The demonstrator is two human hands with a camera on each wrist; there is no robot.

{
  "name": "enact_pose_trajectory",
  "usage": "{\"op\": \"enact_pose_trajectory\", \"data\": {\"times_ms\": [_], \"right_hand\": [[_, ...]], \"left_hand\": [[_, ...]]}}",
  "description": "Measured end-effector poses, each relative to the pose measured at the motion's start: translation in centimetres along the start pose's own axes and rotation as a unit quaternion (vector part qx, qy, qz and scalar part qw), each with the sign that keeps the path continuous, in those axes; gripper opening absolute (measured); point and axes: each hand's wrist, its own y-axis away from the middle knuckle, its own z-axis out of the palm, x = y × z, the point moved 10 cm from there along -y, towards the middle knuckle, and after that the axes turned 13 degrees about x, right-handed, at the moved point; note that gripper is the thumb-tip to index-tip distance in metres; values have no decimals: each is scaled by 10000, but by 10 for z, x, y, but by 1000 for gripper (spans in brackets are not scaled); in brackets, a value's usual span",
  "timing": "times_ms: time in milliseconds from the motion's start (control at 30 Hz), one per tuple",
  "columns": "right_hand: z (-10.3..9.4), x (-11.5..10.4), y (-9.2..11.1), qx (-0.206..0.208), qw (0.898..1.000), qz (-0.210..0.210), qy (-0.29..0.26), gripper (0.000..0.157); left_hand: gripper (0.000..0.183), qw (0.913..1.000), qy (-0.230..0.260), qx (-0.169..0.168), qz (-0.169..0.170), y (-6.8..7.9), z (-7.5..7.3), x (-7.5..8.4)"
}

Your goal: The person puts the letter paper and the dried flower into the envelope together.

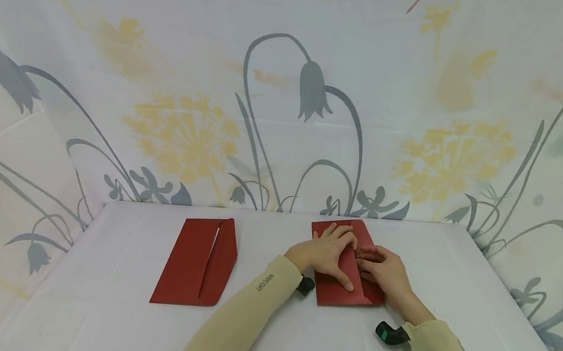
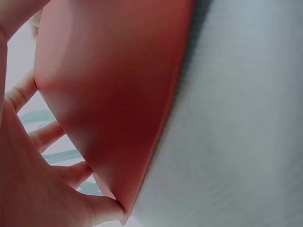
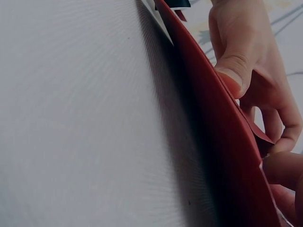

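A red envelope [image 1: 336,294] lies on the white table in front of me, its flap on the right. My left hand [image 1: 325,253] is spread over its left part, thumb and fingertips resting on the paper. In the left wrist view the fingers reach along the edge of the red paper [image 2: 113,94]. My right hand [image 1: 389,273] has its bent fingers at the pocket's opening, pinching the lifted edge. The right wrist view has these right fingers [image 3: 284,172] beside a raised bit of red paper, near the left thumb. The right fingertips are partly hidden by the paper.
Another red envelope [image 1: 186,262] lies on the left of the white table [image 1: 114,272], its flap to the right and a white strip showing along the slit. A flower-patterned cloth [image 1: 284,142] hangs behind the table. Each wrist wears a small black camera [image 1: 390,334].
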Motion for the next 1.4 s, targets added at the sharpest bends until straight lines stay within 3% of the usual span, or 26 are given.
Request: {"op": "enact_pose_trajectory", "data": {"times_ms": [567, 1100, 1400], "right_hand": [[-2, -2, 3, -156, 9980, 341, -513, 49], [-7, 0, 0, 144, 9984, 348, -426, 40], [-5, -2, 0, -20, 9987, 313, -407, 45]], "left_hand": [[78, 10000, -90, -16, -9, 1, 0, 0], [78, 10000, -33, -29, -11, 0, 0, 0], [79, 9999, -121, -76, -46, -1, 2, -2]]}}
